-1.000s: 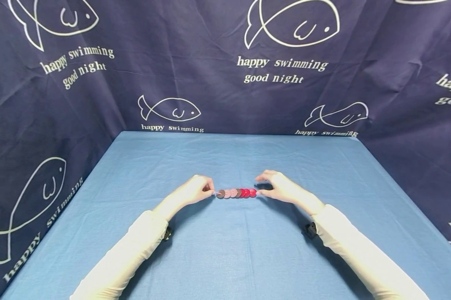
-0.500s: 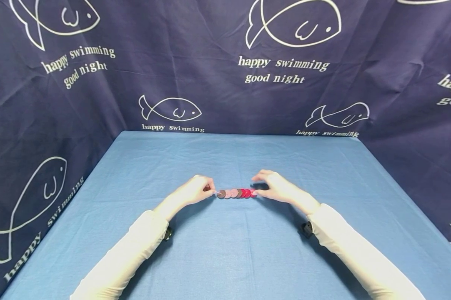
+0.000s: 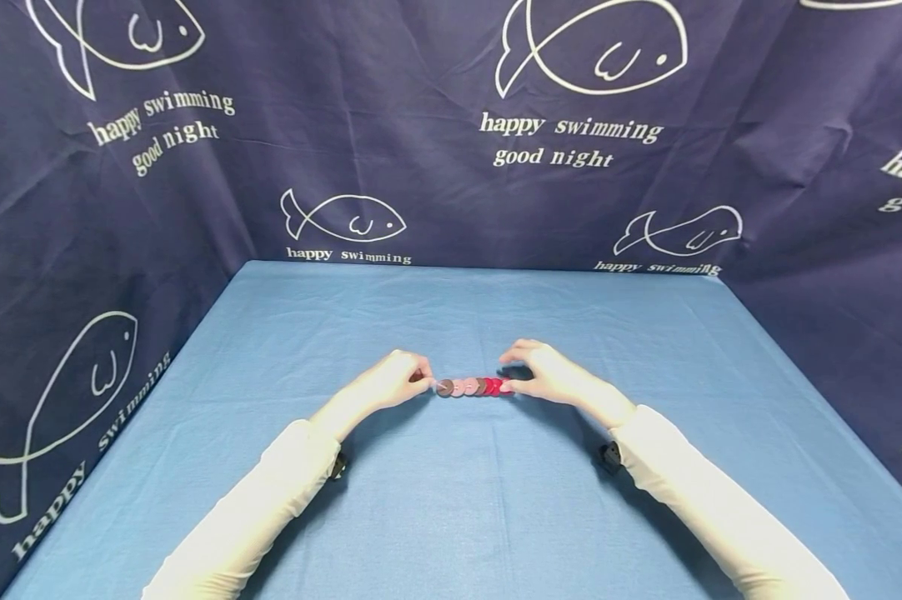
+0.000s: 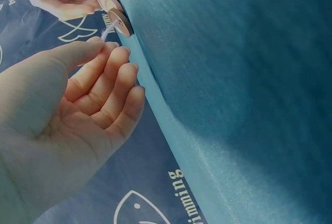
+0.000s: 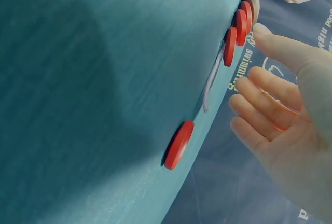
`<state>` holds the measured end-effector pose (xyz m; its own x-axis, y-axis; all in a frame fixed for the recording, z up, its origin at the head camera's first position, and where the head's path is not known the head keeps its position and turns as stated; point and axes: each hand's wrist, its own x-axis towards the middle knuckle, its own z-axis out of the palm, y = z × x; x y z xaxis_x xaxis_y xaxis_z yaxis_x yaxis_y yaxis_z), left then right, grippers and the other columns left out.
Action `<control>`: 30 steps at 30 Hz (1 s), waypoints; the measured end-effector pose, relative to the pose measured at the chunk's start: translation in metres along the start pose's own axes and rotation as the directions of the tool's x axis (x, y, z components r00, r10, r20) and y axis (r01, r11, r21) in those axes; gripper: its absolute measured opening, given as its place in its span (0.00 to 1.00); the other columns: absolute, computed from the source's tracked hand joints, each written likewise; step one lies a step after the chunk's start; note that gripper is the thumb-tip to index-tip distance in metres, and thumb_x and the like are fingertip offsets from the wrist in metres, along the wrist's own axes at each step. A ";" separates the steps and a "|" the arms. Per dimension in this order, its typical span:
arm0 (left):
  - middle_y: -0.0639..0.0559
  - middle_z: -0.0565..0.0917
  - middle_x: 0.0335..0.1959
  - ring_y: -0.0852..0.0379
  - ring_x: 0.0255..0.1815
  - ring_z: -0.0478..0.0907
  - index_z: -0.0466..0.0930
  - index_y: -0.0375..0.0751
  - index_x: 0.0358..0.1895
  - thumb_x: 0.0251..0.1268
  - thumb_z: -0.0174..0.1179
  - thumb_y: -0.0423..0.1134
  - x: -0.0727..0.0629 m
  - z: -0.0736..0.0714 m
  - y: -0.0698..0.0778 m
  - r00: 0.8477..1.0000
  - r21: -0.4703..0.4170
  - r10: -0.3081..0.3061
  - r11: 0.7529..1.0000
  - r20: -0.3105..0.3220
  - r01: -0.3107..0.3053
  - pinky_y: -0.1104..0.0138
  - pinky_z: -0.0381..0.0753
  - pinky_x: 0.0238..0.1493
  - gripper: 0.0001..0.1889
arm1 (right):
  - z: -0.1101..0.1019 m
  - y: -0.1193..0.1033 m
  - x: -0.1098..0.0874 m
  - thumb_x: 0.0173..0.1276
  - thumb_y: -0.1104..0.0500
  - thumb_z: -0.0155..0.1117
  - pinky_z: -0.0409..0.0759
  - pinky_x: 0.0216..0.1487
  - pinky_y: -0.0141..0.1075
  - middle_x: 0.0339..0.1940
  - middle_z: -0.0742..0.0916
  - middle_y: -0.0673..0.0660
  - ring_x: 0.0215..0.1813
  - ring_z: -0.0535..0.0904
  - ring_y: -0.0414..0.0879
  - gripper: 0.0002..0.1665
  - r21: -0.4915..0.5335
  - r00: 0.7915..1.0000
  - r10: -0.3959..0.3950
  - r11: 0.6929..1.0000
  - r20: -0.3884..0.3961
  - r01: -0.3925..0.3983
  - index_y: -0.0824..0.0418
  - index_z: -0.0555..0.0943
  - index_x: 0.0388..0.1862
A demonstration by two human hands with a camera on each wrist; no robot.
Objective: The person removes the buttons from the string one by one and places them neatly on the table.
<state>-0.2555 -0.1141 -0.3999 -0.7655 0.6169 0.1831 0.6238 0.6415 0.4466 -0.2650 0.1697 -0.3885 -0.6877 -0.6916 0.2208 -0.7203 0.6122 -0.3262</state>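
A row of overlapping buttons on a pale cord lies on the blue cloth: a brown button (image 3: 446, 387) at the left end, pink buttons (image 3: 464, 387), another brown one, then red buttons (image 3: 492, 386). My left hand (image 3: 393, 379) pinches the cord (image 4: 110, 28) between thumb and index finger, just beyond the end brown button (image 4: 120, 23). My right hand (image 3: 556, 375) is at the red end, thumb overlapping it in the head view, fingers spread apart around nothing. The cord's other end (image 5: 210, 81) trails on the cloth in the right wrist view, near a separate red button (image 5: 179, 145).
A blue cloth (image 3: 421, 517) covers the table. Dark blue curtains (image 3: 451, 192) with white fish prints stand behind it and on both sides. The separate red button is hidden by my right hand in the head view.
My right hand has moved a little left, its thumb going from beside the end red button to over it. My left hand keeps its pinch on the cord, and the buttons stay in line.
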 end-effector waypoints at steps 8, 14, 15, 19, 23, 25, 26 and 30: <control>0.54 0.81 0.23 0.66 0.22 0.69 0.82 0.40 0.28 0.61 0.58 0.34 0.001 0.001 0.000 1.000 -0.001 -0.007 1.000 0.010 0.007 0.74 0.70 0.28 0.06 | 0.002 -0.003 0.002 0.54 0.55 0.72 0.76 0.51 0.46 0.42 0.82 0.59 0.47 0.78 0.52 0.22 0.006 0.999 0.013 1.000 0.032 -0.014 0.66 0.82 0.45; 0.53 0.81 0.22 0.66 0.22 0.69 0.81 0.39 0.28 0.61 0.59 0.34 0.000 0.000 0.001 1.000 0.003 0.013 1.000 0.000 -0.013 0.73 0.70 0.28 0.06 | 0.005 -0.002 0.002 0.53 0.55 0.73 0.76 0.50 0.45 0.40 0.83 0.58 0.45 0.78 0.51 0.21 0.016 1.000 0.001 1.000 0.027 -0.001 0.66 0.82 0.43; 0.53 0.81 0.22 0.66 0.22 0.69 0.81 0.40 0.28 0.61 0.59 0.35 0.000 -0.001 0.001 1.000 0.000 0.012 1.000 0.000 -0.012 0.73 0.70 0.28 0.06 | 0.005 -0.002 0.002 0.53 0.55 0.73 0.76 0.49 0.45 0.39 0.83 0.58 0.44 0.78 0.51 0.21 0.020 1.000 -0.002 1.000 0.026 0.002 0.66 0.82 0.43; 0.53 0.81 0.22 0.66 0.22 0.69 0.81 0.39 0.27 0.61 0.59 0.34 -0.001 -0.001 0.001 1.000 -0.002 0.020 1.000 -0.002 -0.020 0.73 0.70 0.27 0.06 | 0.006 -0.001 0.002 0.52 0.56 0.73 0.75 0.48 0.44 0.37 0.82 0.58 0.42 0.78 0.50 0.20 0.031 1.000 -0.007 1.000 0.023 0.006 0.66 0.83 0.42; 0.53 0.81 0.22 0.65 0.22 0.69 0.81 0.39 0.28 0.61 0.59 0.34 0.000 -0.001 0.001 1.000 0.003 0.021 1.000 0.000 -0.021 0.73 0.70 0.27 0.06 | 0.006 -0.002 0.002 0.51 0.57 0.73 0.76 0.48 0.44 0.37 0.82 0.58 0.42 0.78 0.50 0.20 0.038 1.000 0.002 0.999 0.029 -0.003 0.66 0.83 0.41; 0.53 0.81 0.22 0.66 0.22 0.69 0.81 0.39 0.28 0.61 0.59 0.34 -0.001 -0.001 0.001 1.000 0.001 0.015 1.000 0.003 -0.015 0.73 0.70 0.27 0.06 | 0.006 -0.002 0.001 0.51 0.57 0.73 0.76 0.48 0.44 0.36 0.82 0.58 0.42 0.78 0.50 0.20 0.039 0.999 0.007 0.999 0.033 -0.008 0.66 0.83 0.41; 0.54 0.81 0.22 0.66 0.22 0.69 0.81 0.39 0.28 0.61 0.59 0.34 -0.001 -0.001 0.001 1.000 -0.002 0.009 1.000 0.007 -0.009 0.74 0.70 0.27 0.06 | 0.006 -0.002 0.001 0.51 0.57 0.74 0.76 0.48 0.44 0.36 0.82 0.57 0.42 0.78 0.50 0.20 0.040 0.999 0.007 0.999 0.034 -0.008 0.66 0.83 0.41; 0.54 0.80 0.22 0.66 0.22 0.68 0.81 0.39 0.28 0.61 0.59 0.35 -0.001 -0.002 0.003 1.000 -0.007 -0.004 1.000 0.011 0.004 0.74 0.69 0.28 0.06 | 0.007 -0.001 0.000 0.50 0.58 0.74 0.76 0.45 0.43 0.34 0.81 0.56 0.40 0.78 0.49 0.19 0.027 0.999 -0.007 1.000 0.033 0.006 0.66 0.83 0.40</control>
<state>-0.2534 -0.1138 -0.3975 -0.7662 0.6192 0.1717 0.6195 0.6410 0.4531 -0.2637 0.1663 -0.3943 -0.6792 -0.7083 0.1923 -0.7218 0.5971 -0.3499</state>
